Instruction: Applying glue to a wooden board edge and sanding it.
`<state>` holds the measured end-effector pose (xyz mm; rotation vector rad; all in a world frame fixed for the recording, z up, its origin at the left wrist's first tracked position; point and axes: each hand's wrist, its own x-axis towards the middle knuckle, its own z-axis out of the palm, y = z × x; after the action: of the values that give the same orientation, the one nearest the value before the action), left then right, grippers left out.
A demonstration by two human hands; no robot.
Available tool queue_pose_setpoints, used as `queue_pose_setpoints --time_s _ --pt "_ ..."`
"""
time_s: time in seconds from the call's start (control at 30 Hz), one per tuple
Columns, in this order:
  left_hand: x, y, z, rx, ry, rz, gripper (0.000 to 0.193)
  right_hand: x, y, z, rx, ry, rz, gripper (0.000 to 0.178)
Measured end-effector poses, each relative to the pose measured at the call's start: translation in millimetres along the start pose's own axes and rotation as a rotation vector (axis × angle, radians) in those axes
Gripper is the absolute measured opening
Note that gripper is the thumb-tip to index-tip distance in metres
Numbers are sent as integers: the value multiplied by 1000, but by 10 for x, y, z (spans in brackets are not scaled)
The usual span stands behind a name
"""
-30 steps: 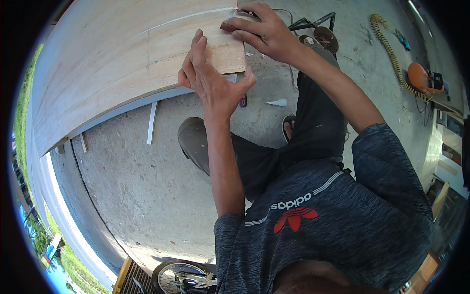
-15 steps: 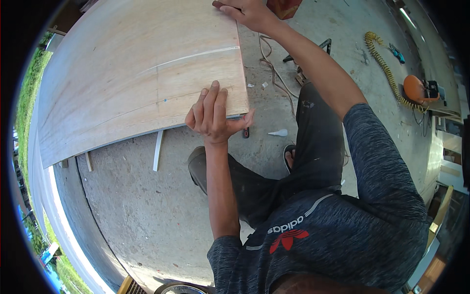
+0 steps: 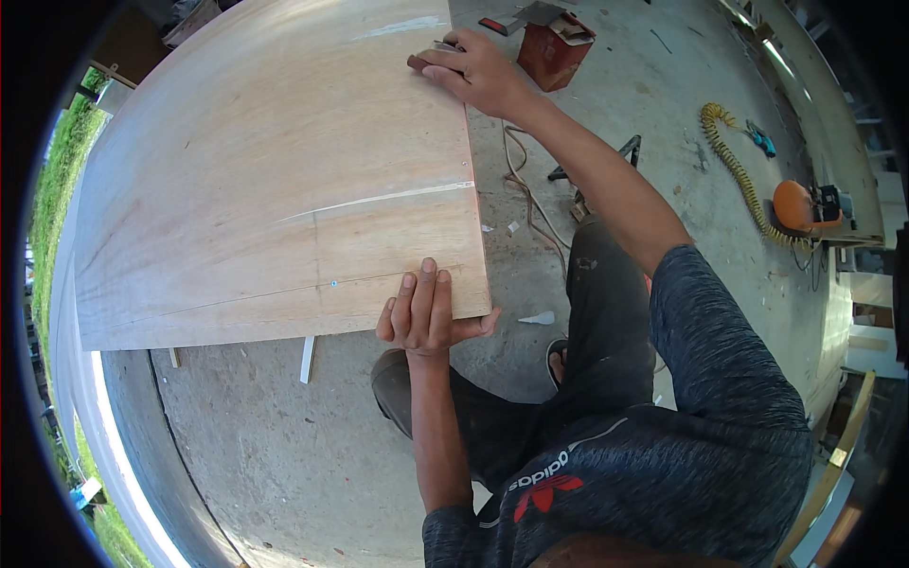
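Note:
A large pale plywood panel [image 3: 237,189] fills the upper left of the view, raised above the floor. My left hand [image 3: 423,317] lies on its near right corner, fingers stretched flat on top and thumb out along the near edge. Up along the panel's right edge, my right hand [image 3: 478,71] is closed round a sanding block [image 3: 418,63] with a reddish-brown face; the fingers hide much of it. Whitish filler streaks [image 3: 407,196] mark the panel between my hands and beyond the right one. A thin pencil-like line crosses the panel near my left fingers.
A red open carton [image 3: 556,55] stands on the concrete floor beyond the panel's right edge. Cables [image 3: 530,189] run near my knee, beside a white nozzle [image 3: 537,318]. Farther right lie a coiled yellow hose [image 3: 734,170], a teal tool [image 3: 760,139] and an orange compressor [image 3: 793,205].
The panel and both hands now appear lower in the picture, as the view has tilted farther forward. The right hand's block and the red carton now show more fully.

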<state>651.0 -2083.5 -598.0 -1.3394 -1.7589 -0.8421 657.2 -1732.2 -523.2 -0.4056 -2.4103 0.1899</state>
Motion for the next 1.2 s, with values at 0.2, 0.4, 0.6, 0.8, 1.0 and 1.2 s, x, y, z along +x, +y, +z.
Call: queue_pose_setpoints --time_s 0.2,0.4,0.6,0.8,1.0,1.2 --pt "97 35 -108 -8 -20 -9 76 269 314 -88 70 -84 -94 31" --pt "35 50 -189 6 -74 -56 76 55 479 103 112 13 -80 31" --pt "153 146 -98 25 -82 -41 80 827 1017 -4 142 -68 -62 34" --pt "120 92 -245 79 -117 -46 75 276 290 -221 302 16 -104 29" --pt "185 150 -207 65 -123 -79 72 559 658 -24 229 8 -96 30" --pt "172 147 -222 73 -119 -77 72 742 631 -6 264 -62 -114 31"
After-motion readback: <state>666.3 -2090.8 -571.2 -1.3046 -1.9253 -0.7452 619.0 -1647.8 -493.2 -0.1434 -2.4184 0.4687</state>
